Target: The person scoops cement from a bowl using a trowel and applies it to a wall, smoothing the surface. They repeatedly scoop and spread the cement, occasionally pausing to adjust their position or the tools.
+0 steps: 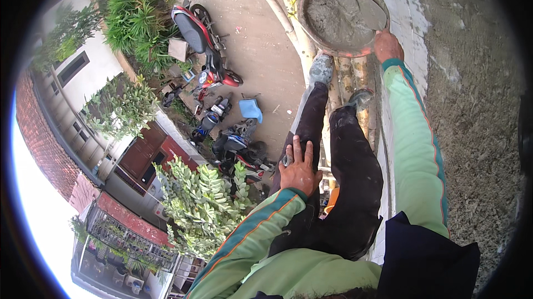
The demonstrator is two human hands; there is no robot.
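My right hand [387, 46] is closed at the near right rim of a round basin [304, 17] that holds wet grey mortar [333, 13]. It grips a trowel, whose handle is hidden in my fist; the mortar-smeared blade [371, 11] lies in the basin's right side. My left hand [300, 172] rests flat on my left thigh, fingers spread, holding nothing. Dark trousers [355, 177] cover my bent legs, and my feet are on bamboo poles just below the basin.
Bamboo poles [345, 80] form the narrow platform under me. A rough cement wall [477, 105] with a pale strip runs along the right. Far below on the left are a red motorcycle [208, 49], more motorbikes, a blue chair [251, 110] and a leafy tree [205, 204].
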